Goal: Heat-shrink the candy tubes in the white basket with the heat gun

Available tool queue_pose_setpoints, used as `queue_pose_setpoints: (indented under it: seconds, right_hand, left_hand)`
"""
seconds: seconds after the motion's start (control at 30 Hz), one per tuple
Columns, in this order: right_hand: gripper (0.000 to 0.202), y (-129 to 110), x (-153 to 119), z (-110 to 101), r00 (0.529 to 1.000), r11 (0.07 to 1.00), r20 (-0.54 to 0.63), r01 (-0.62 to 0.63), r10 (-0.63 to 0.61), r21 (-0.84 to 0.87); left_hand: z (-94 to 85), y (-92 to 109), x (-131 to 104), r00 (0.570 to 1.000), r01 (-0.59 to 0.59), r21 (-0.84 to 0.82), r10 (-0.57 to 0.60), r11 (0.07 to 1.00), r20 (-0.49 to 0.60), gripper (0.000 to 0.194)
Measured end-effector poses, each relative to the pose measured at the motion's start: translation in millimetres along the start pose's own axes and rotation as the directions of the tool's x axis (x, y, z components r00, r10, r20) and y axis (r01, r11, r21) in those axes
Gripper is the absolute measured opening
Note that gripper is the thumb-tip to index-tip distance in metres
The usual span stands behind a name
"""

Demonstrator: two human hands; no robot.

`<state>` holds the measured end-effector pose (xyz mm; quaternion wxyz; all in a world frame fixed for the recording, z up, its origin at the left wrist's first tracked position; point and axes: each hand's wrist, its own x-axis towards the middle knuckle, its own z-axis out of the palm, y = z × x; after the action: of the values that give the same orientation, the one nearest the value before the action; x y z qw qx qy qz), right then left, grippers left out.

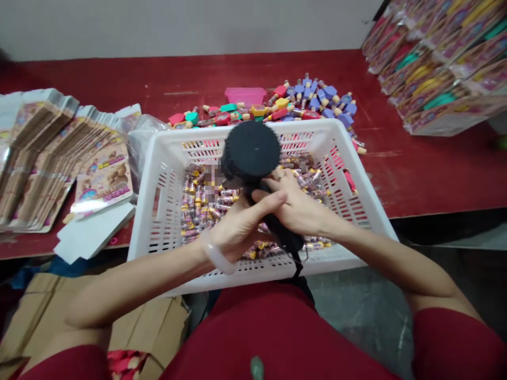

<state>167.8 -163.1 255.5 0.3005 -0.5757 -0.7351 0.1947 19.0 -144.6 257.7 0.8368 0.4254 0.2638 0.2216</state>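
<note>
A white plastic basket rests on my lap and against the red table edge, holding several small wrapped toys or candies. Over it I hold a black object with a round, fuzzy-looking head and a dark handle running down toward me. My left hand, with a pale bracelet on the wrist, grips the handle from the left. My right hand wraps the same handle from the right, fingers overlapping the left thumb.
Stacks of printed packaging cards and white sheets lie at left. Colourful toy pieces and a pink box sit behind the basket. Packed boxes pile at upper right. Cardboard lies below left.
</note>
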Motion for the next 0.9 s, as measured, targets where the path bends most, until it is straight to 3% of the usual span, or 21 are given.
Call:
queue_pose_setpoints:
  seconds: [0.07,0.13,0.23,0.27,0.33,0.37,0.4,0.43,0.53,0.63,0.67,0.77,0.83,0.9]
  right_hand:
    - [0.052,-10,-6,6,0.995,0.995,0.059,0.089,-0.086,-0.047]
    - [0.056,-17,-15,12,0.976,0.982,0.109,0.186,-0.188,0.031]
    - [0.053,1,-26,15,0.943,0.959,0.187,0.255,-0.274,0.122]
    - [0.051,18,-28,13,0.953,0.974,0.199,0.216,-0.227,0.074]
    - [0.053,67,-28,5,0.989,0.987,0.147,0.0,0.024,-0.16]
    - [0.059,96,-26,0,0.974,0.932,0.107,-0.153,0.198,-0.329]
    - [0.064,126,-24,-5,0.923,0.832,0.055,-0.317,0.381,-0.455]
    - [0.07,154,-20,-9,0.88,0.767,-0.005,-0.417,0.476,-0.487]
    - [0.081,212,-5,-7,0.79,0.642,-0.163,-0.583,0.591,-0.497]
    - [0.086,221,10,24,0.749,0.592,-0.289,-0.653,0.596,-0.473]
    - [0.086,215,13,39,0.761,0.603,-0.304,-0.643,0.573,-0.472]
    - [0.086,188,7,83,0.901,0.749,-0.191,-0.431,0.39,-0.504]
    - [0.09,171,-4,101,0.979,0.837,-0.022,-0.185,0.202,-0.516]
    - [0.083,162,-13,108,0.979,0.862,0.205,0.107,-0.003,-0.495]
  left_hand:
    - [-14.3,-1,-15,0.998,0.034,-0.049,-0.037,0.998,-0.056,0.061]
    - [-29.8,1,-28,0.99,0.058,-0.104,-0.071,0.993,-0.124,0.06]
    - [-56.0,13,-36,0.99,0.103,-0.209,-0.119,0.973,-0.069,0.056]
    - [-65.1,19,-36,0.992,0.116,-0.244,-0.123,0.963,-0.014,0.057]
    - [-83.2,29,-32,0.991,0.115,-0.301,-0.089,0.947,0.098,0.061]
    - [-92.0,33,-30,0.988,0.107,-0.316,-0.065,0.943,0.138,0.063]
    - [-100.4,36,-28,0.983,0.105,-0.319,-0.049,0.942,0.178,0.064]
    - [-108.5,37,-27,0.974,0.113,-0.315,-0.042,0.943,0.222,0.065]
    - [-128.5,37,-26,0.931,0.176,-0.262,-0.074,0.949,0.359,0.067]
    - [-138.9,34,-27,0.905,0.201,-0.179,-0.113,0.963,0.409,0.067]
    - [-140.3,33,-26,0.911,0.192,-0.162,-0.115,0.968,0.396,0.064]
    - [-142.6,31,-23,0.92,0.159,-0.129,-0.099,0.979,0.379,0.039]
    - [-145.0,31,-20,0.898,0.165,-0.1,-0.108,0.981,0.426,0.031]
    - [-148.5,30,-18,0.868,0.176,-0.076,-0.118,0.982,0.483,0.036]
